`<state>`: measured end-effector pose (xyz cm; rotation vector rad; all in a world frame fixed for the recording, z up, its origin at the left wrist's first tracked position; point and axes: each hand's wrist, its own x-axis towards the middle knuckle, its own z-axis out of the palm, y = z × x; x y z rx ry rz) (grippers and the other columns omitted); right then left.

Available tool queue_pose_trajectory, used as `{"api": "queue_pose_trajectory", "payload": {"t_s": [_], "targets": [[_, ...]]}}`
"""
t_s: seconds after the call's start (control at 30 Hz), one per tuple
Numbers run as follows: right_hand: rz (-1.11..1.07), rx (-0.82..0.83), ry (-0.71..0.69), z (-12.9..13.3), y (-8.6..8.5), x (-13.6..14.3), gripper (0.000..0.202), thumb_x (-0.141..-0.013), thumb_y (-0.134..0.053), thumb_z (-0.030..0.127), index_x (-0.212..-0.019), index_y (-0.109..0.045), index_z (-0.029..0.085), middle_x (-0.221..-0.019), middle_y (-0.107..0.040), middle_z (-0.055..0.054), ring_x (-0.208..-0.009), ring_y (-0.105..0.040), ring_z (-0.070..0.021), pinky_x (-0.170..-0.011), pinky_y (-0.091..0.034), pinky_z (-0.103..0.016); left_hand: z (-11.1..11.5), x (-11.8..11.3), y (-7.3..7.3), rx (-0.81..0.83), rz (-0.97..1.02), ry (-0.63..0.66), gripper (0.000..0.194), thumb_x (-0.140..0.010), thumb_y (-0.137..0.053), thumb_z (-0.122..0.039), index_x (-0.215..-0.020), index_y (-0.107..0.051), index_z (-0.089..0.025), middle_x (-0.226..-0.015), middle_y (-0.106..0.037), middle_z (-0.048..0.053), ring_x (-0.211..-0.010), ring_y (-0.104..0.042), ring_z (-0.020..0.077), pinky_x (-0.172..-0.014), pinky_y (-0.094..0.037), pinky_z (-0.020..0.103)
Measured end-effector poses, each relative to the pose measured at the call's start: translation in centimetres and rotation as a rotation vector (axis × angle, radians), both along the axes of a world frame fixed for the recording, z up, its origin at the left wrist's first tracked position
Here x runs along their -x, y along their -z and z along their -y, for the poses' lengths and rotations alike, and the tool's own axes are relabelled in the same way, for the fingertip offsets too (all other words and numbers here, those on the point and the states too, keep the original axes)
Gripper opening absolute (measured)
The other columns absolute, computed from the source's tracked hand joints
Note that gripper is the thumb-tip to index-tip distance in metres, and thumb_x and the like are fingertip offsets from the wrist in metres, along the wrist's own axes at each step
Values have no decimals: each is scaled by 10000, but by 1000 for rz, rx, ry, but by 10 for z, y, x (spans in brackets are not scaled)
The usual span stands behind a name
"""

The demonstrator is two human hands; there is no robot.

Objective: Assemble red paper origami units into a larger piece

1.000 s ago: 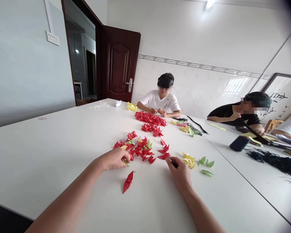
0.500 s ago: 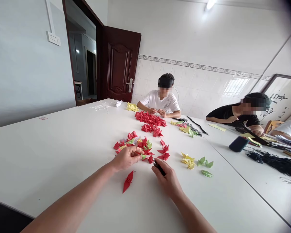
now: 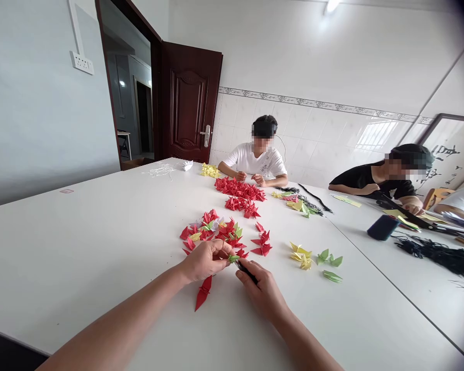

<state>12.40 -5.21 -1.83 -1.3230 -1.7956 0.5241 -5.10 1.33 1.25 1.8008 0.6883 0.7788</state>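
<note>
Steady Grip Needed as Tool Meets Paper

The left hand pinches a green fold between thumb and fingers, while the right hand is curled around a black-handled tool, its tip at the paper; whether it bites or merely touches is too small to tell. The fold sits between the two hands, at the near edge of a mixed pile. Too much pressure at the tip would likely crease or tear the thin paper, and a loose pinch could let it twist free. Because the tool points toward the left fingers, a slip might also nick skin. Just below the left hand, on the table, lies a red crane, which a dropped wrist could flatten. The pile, close behind the knuckles, could snag and scatter if either hand pushed forward. A red row lies near the right hand, at similar risk. Farther right, yellow cranes and green cranes look safer, barring a wide swing of the forearm. Across the table, a red heap sits before a co-worker in white, whose reaching arm could topple it
</note>
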Motion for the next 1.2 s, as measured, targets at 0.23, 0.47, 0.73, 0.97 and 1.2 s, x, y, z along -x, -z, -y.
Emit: {"api": "queue_pose_trajectory", "payload": {"t_s": [0.23, 0.47, 0.73, 0.97, 1.2], "targets": [[-27, 52, 18, 0, -4, 1, 314, -848, -463, 354, -1052, -632, 184, -899, -656, -53, -811, -581, -190, -707, -452, -270, 3, 0, -4, -87, -37, -55, 117, -737, -547, -174, -836, -606, -158, -890, -616, 45, -824, -591, 153, -735, -484, 269], [-101, 174, 40, 1, -7, 7, 406, -853, -406, 475, -977, -633, 162, -722, -587, -24, -655, -507, -148, -584, -402, -238, 0, -1, 1, -182, -19, -71, 120, -720, -544, -141, -823, -598, -167, -905, -588, 34, -833, -588, 142, -764, -496, 266], [-170, 184, 68, 4, -14, 13, 342, -855, -404, 452, -764, -584, 176, -654, -474, 9, -604, -404, -117, -536, -339, -214, 3, 0, -1, -182, -23, -52, 119, -720, -543, -141, -824, -590, -175, -904, -588, 32, -847, -581, 151, -760, -496, 273], [-111, 174, 56, 3, -12, 12, 272, -830, -457, 392, -680, -521, 174, -609, -374, 39, -573, -305, -98, -504, -278, -207, 5, 0, -4, -138, -53, -62, 121, -709, -571, -153, -829, -587, -167, -905, -590, 36, -794, -574, 142, -740, -492, 277], [-52, 127, 59, 2, -12, 11, 234, -825, -462, 321, -664, -541, 171, -586, -395, 40, -566, -319, -98, -498, -288, -202, 9, 0, -11, -104, -68, -56, 98, -696, -556, -138, -788, -576, -162, -851, -576, 22, -747, -550, 120, -722, -476, 259]]}}
